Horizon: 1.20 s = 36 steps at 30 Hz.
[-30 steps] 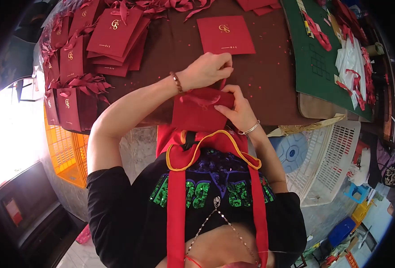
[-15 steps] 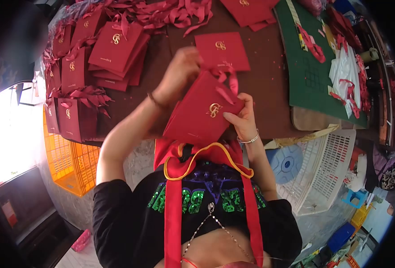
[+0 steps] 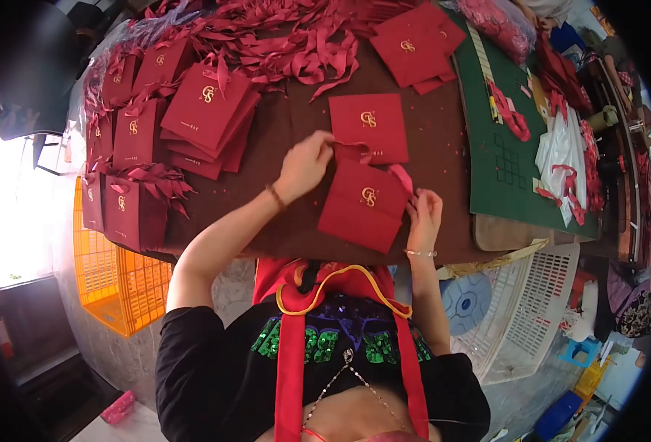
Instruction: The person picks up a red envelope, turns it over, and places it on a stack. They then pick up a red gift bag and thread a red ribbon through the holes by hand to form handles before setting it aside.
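A red paper bag (image 3: 362, 208) with a gold logo lies near the table's front edge, between my two hands. My left hand (image 3: 307, 163) is closed in a pinch on a red ribbon (image 3: 355, 146) at the bag's upper left. At the bag's upper right, my right hand (image 3: 425, 214) pinches the other end of the ribbon, beside the bag's edge. Just beyond, another flat red bag (image 3: 370, 121) lies on the brown table (image 3: 289, 214), partly overlapped by the nearer one.
Stacked red bags (image 3: 204, 107) and upright bags (image 3: 135, 132) stand at the left. A ribbon heap (image 3: 289, 37) lies at the back, more bags (image 3: 406, 51) at back right. A green mat (image 3: 502, 147) covers the right side. Below are an orange crate (image 3: 123, 283) and a white crate (image 3: 532, 309).
The bag in front of me has gone from tilted in my hands to lying flatter, farther right. My right hand has left its front face and is now at the ribbon. The camera view has shifted.
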### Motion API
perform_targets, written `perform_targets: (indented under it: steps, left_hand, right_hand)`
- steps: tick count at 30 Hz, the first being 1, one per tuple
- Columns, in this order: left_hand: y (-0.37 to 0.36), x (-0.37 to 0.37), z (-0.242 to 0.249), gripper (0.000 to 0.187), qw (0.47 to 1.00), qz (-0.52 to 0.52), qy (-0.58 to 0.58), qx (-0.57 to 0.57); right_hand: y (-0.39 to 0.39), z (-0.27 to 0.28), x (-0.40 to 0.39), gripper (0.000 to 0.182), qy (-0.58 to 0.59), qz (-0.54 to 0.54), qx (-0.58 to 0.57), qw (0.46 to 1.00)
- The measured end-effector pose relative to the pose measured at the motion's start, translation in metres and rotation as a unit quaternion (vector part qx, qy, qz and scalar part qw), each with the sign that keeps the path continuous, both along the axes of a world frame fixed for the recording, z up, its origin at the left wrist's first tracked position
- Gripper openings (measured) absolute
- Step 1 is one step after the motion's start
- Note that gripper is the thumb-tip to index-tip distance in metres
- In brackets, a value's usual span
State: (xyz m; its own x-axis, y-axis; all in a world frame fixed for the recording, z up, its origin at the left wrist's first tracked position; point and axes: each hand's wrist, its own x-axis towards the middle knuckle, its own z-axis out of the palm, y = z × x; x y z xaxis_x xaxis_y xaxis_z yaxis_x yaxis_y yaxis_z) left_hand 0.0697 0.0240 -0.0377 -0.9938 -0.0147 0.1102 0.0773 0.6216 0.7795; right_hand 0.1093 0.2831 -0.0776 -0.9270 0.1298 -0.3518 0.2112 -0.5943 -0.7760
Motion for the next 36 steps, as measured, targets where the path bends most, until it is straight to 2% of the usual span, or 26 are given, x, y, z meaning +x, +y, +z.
perform_targets:
  steps: [2,3,4,5,6,7,8,10,13,14,15,16,17,18,19,20,23,24,26,28,30,31,32,33,34,36]
  left_hand:
    - [-0.011,-0.039,-0.011,0.033,0.977,0.054,0.167,-0.120]
    - [-0.014,-0.057,-0.015,0.033,0.975,0.056,0.175,-0.122]
    - [-0.015,-0.074,-0.017,0.032,0.958,0.095,0.191,-0.191]
    - [-0.018,-0.086,-0.020,0.031,0.934,0.135,0.205,-0.259]
    - [-0.022,-0.094,-0.021,0.031,0.932,0.138,0.211,-0.260]
    - [-0.027,-0.101,-0.023,0.034,0.934,0.104,0.178,-0.291]
    - [-0.031,-0.105,-0.027,0.038,0.934,0.069,0.143,-0.321]
    - [-0.029,-0.097,-0.011,0.033,0.942,0.052,0.148,-0.296]
    - [-0.034,-0.070,0.001,0.028,0.996,-0.002,0.067,-0.063]
    - [-0.042,-0.060,0.003,0.028,0.995,0.006,0.066,-0.070]
    - [-0.052,-0.049,0.008,0.027,0.984,-0.025,-0.081,0.155]
    - [-0.060,-0.037,0.015,0.026,0.900,-0.054,-0.218,0.373]
    - [-0.064,-0.024,0.022,0.026,0.902,-0.047,-0.214,0.372]
    - [-0.066,-0.009,0.036,0.025,0.850,-0.083,-0.175,0.490]
    - [-0.065,0.005,0.050,0.024,0.781,-0.118,-0.131,0.599]
    - [-0.061,0.018,0.068,0.024,0.781,-0.115,-0.129,0.601]
    - [-0.053,0.047,0.113,0.025,0.871,-0.027,0.008,0.490]
    - [-0.057,0.053,0.121,0.025,0.870,-0.025,0.007,0.492]
    - [-0.064,0.064,0.133,0.021,0.946,-0.025,0.086,0.311]
    - [-0.063,0.067,0.138,0.016,0.947,0.012,0.084,0.311]
    - [-0.057,0.064,0.141,0.011,0.967,-0.003,0.240,0.084]
    - [-0.057,0.062,0.140,0.011,0.964,-0.067,0.232,0.115]
    - [-0.051,0.060,0.129,0.011,0.953,-0.095,0.184,0.221]
    - [-0.047,0.062,0.125,0.011,0.945,-0.087,0.051,0.311]
    - [-0.041,0.065,0.119,0.012,0.911,-0.079,-0.087,0.397]
    - [-0.031,0.063,0.086,0.014,0.895,-0.084,-0.117,0.422]
  right_hand:
    - [-0.003,-0.005,0.003,0.028,0.156,0.009,0.273,0.949]
    - [-0.010,0.004,0.001,0.021,0.223,-0.033,0.389,0.893]
    - [-0.012,0.017,0.000,0.021,0.231,-0.035,0.387,0.892]
    - [-0.013,0.031,0.001,0.018,0.277,-0.003,0.489,0.827]
    - [-0.015,0.041,0.001,0.015,0.318,0.027,0.582,0.747]
    - [-0.020,0.046,0.002,0.011,0.294,0.055,0.555,0.776]
    - [-0.023,0.054,0.002,0.012,0.315,0.081,0.577,0.749]
    - [-0.028,0.057,0.000,0.012,0.332,0.146,0.569,0.738]
    - [-0.037,0.059,-0.011,0.014,0.356,0.207,0.552,0.725]
    - [-0.042,0.058,-0.015,0.014,0.361,0.211,0.544,0.727]
    - [-0.045,0.057,-0.020,0.014,0.387,0.211,0.571,0.692]
    - [-0.047,0.055,-0.024,0.015,0.412,0.210,0.598,0.654]
    - [-0.049,0.050,-0.028,0.020,0.410,0.212,0.619,0.635]
    - [-0.052,0.050,-0.031,0.020,0.416,0.215,0.616,0.633]
    - [-0.054,0.050,-0.033,0.024,0.406,0.219,0.654,0.600]
    - [-0.055,0.050,-0.034,0.029,0.394,0.222,0.691,0.565]
    - [-0.058,0.045,-0.035,0.040,0.394,0.198,0.711,0.548]
    - [-0.058,0.045,-0.033,0.040,0.394,0.201,0.711,0.547]
    - [-0.060,0.044,-0.032,0.047,0.385,0.179,0.736,0.528]
    - [-0.059,0.042,-0.028,0.048,0.377,0.200,0.736,0.526]
    - [-0.060,0.043,-0.021,0.049,0.369,0.219,0.736,0.524]
    - [-0.060,0.046,-0.017,0.049,0.350,0.246,0.728,0.536]
    - [-0.060,0.050,-0.014,0.050,0.329,0.273,0.720,0.546]
    - [-0.060,0.052,-0.013,0.050,0.328,0.276,0.720,0.546]
    - [-0.060,0.053,-0.012,0.048,0.320,0.304,0.697,0.564]
    - [-0.056,0.049,-0.012,0.046,0.292,0.338,0.679,0.583]
